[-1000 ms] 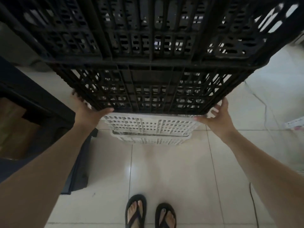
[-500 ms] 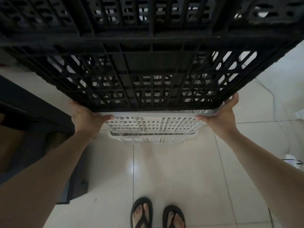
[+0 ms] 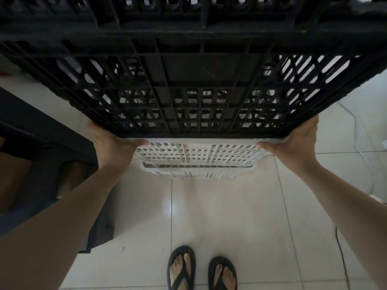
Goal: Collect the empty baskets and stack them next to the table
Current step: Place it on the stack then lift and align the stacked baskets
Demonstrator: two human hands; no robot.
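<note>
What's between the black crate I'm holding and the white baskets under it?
Nothing visible. Both hands, left and right, grip the black crate at its near lower corners, directly above the white baskets. Its far side is hidden.

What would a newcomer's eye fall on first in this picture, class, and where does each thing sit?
First, the big black basket filling the whole upper half, gripped at its near lower corners by the left hand and right hand. Just beneath it sit white baskets, stacked on the pale tiled floor. At the bottom, two feet in black flip-flops stand out against the tiles.
</note>
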